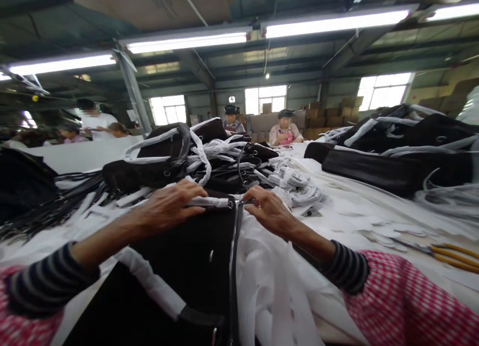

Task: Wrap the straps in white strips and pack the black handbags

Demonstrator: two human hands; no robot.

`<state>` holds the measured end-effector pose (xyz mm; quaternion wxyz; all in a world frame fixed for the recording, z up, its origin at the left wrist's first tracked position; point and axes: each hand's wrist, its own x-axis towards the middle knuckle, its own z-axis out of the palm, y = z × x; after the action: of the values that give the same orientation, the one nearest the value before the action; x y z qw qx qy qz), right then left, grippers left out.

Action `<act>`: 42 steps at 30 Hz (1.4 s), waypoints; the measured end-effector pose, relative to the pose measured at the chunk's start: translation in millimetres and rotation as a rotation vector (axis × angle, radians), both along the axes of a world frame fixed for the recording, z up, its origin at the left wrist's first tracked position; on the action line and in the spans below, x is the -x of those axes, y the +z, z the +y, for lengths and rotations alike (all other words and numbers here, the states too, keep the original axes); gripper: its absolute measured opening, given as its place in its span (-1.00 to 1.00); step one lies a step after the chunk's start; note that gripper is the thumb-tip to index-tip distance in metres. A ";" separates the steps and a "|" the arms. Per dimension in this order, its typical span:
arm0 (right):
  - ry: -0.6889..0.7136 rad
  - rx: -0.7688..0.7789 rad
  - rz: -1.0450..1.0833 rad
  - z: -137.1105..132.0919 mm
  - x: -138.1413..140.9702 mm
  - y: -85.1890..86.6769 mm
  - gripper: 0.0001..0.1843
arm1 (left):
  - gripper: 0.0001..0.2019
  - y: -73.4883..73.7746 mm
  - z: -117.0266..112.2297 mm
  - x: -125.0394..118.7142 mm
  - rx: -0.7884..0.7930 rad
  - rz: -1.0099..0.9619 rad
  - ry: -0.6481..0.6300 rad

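Observation:
A black bag (183, 261) lies in front of me with a silver zipper (232, 256) running along its right edge. White wrapping covers one handle (149, 281) of the bag, except for its dark end. At the bag's far end, my left hand (175, 203) is closed over the edge, with white-wrapped handle between thumb and fingers. My right hand (267, 211) is pinched at the zipper's far end, on what looks like the zipper pull (239, 202). White tissue paper (277, 286) spills out beside the zipper, below my right hand.
Black bags with white-wrapped handles pile up ahead (160, 171) and at right (377, 171). Dark straps (71, 201) heap at left. Yellow-handled pliers or cutters (454, 253) lie at right on the white-covered table (348, 216). Co-workers, including one person (286, 131), are across the room.

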<state>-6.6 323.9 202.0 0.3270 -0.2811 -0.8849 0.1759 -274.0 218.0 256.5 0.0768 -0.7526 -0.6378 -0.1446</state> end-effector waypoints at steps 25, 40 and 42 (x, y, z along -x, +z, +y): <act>0.363 0.037 -0.191 -64.6 -19.8 32.7 -0.68 | -0.62 -47.5 56.8 -4.7 -0.155 -0.207 0.032; 0.761 0.543 -0.179 -93.6 -56.8 -5.4 -0.85 | -0.70 -35.0 43.5 -22.4 -0.174 -0.301 -0.018; 0.600 0.503 -0.014 -72.2 -47.9 -10.8 -0.89 | -0.75 -34.5 37.1 -44.2 -0.171 -0.102 -0.216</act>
<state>41.3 251.7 191.2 0.1757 -0.0827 -0.8594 0.4730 -229.8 255.1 222.0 0.0921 -0.7992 -0.5417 -0.2437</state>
